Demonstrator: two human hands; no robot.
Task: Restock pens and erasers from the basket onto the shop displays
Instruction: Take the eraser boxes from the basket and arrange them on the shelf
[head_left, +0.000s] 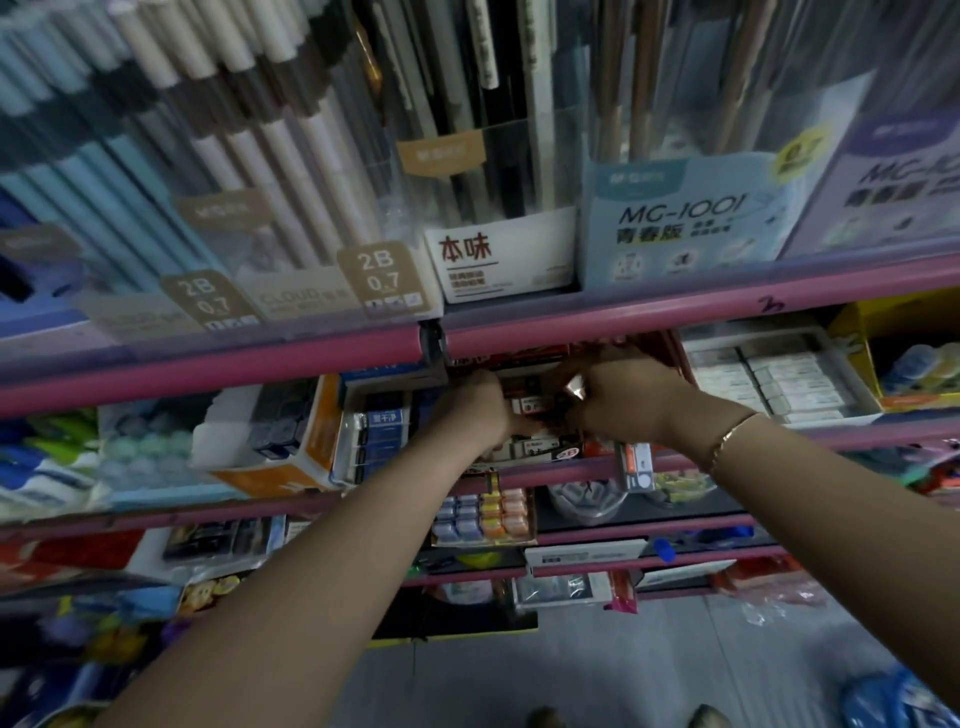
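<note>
The scene is viewed from a single head-worn camera, aimed forward and down at close range onto the pink-edged shelves (675, 306); the floor (597, 675) is seen below, and the edges appear somewhat blurred.

Tiered shop shelving (218, 358) fills the view, each tier edged with a pink rail (675, 312). The topmost visible tier carries clear acrylic holders (519, 156) with printed cardboard fronts. A grey floor (597, 675) shows at lower right, smooth and faintly reflective. A blue plastic bag (893, 701) lies on the floor near the right corner. Lighting is dim and even; the upper shelves appear blurred.
</note>
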